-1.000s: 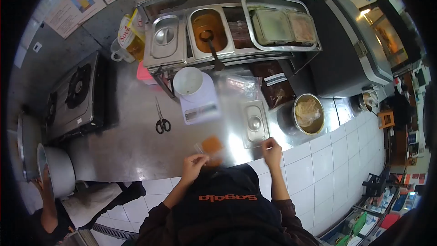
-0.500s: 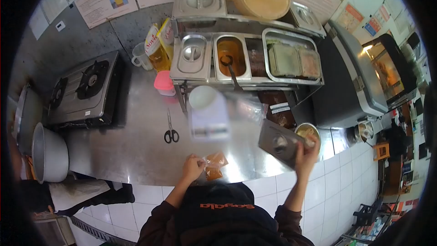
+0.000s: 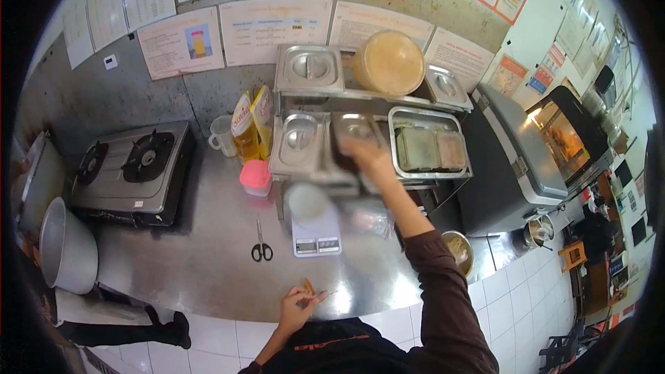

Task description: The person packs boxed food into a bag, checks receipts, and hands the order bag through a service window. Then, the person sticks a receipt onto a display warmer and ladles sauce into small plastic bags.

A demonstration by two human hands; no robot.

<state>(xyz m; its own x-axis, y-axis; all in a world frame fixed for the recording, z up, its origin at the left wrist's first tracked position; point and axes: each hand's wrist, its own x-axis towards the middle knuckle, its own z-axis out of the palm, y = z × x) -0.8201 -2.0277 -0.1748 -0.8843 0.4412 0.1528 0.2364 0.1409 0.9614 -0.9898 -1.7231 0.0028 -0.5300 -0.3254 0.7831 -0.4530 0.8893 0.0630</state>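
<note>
Near the counter's front edge, my left hand pinches small clear packets of orange sauce, partly hidden by my fingers. My right hand, blurred by motion, reaches up to the rack and holds a metal pan lid over the middle pan. The hand and lid cover that pan's contents, and the ladle is out of sight. Just below stands a white kitchen scale with a pale bowl on it. Black-handled scissors lie to the left of the scale.
A two-burner stove and a large grey pot stand at left. Oil pouches and a pink-lidded tub sit beside the rack. On the right are a metal bowl and a grey appliance.
My right hand has carried the lid from the counter's right side up and left onto the middle pan. The packets have been gathered up in my left hand. The view has tilted upward.
</note>
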